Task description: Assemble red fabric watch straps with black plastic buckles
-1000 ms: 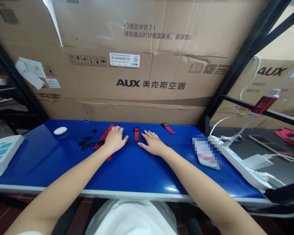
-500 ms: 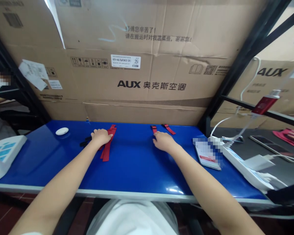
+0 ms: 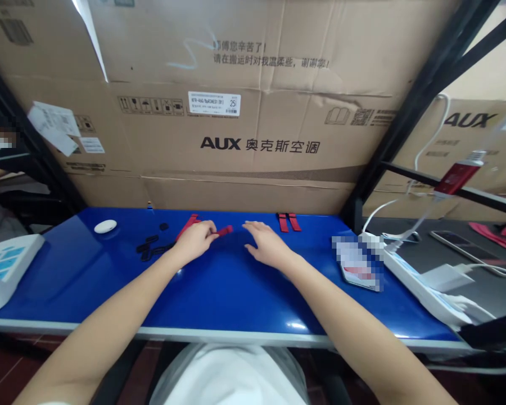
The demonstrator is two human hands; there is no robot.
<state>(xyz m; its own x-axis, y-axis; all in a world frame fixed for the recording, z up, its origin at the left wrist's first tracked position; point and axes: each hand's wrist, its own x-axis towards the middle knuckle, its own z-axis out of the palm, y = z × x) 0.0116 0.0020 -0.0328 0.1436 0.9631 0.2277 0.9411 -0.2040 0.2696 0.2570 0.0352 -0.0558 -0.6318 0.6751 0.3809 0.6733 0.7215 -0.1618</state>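
My left hand [image 3: 195, 242] is closed on a red strap [image 3: 225, 230], whose end sticks out to the right of the fingers. Behind that hand more red straps [image 3: 188, 224] lie on the blue table, partly covered by it. Several small black buckles [image 3: 147, 246] are scattered to its left. My right hand [image 3: 266, 243] hovers over the middle of the table with its fingers apart and nothing in them, facing the strap's end. Beyond it, near the back edge, two red straps with black buckles [image 3: 289, 221] lie side by side.
A large cardboard box [image 3: 244, 169] stands behind the blue table [image 3: 236, 298]. A phone [image 3: 358, 270] and a white power strip [image 3: 421, 292] with cables lie at the right. A white oval object [image 3: 105, 226] and a white device [image 3: 12, 264] are at the left.
My left hand has moved right, lifting a strap from the pile and uncovering black buckles. The buckled strap under my right hand now lies beside the other one; that hand has drawn left.
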